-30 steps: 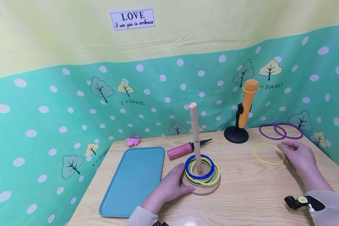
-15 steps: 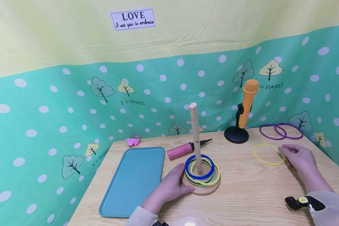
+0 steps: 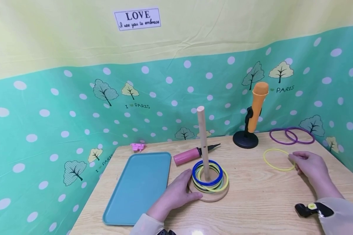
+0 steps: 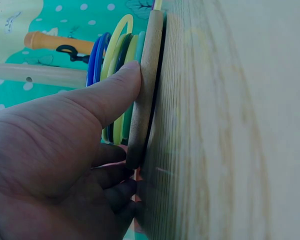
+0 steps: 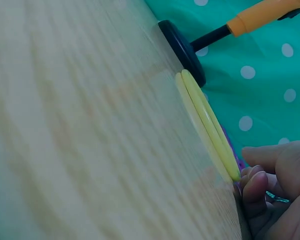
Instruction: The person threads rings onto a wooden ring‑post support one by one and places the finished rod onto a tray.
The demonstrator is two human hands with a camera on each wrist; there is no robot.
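Toward right edge of table [image 3: 261,199], I see right hand [image 3: 311,167] pinching yellow ring [image 5: 213,125]; post [image 3: 203,140] stands well apart, leftward, left hand [image 3: 177,193] gripping base [image 3: 210,197].

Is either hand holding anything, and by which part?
The left hand holds the wooden ring stand by the rim of its base. The right hand is at the edge of the loose yellow ring; whether it pinches it cannot be told.

Behind the left hand [image 3: 177,195] I see a pale sleeve [image 3: 147,224]; behind the right hand [image 3: 313,168], a matching cuff [image 3: 339,213] and black, yellow-marked gadget [image 3: 324,209].
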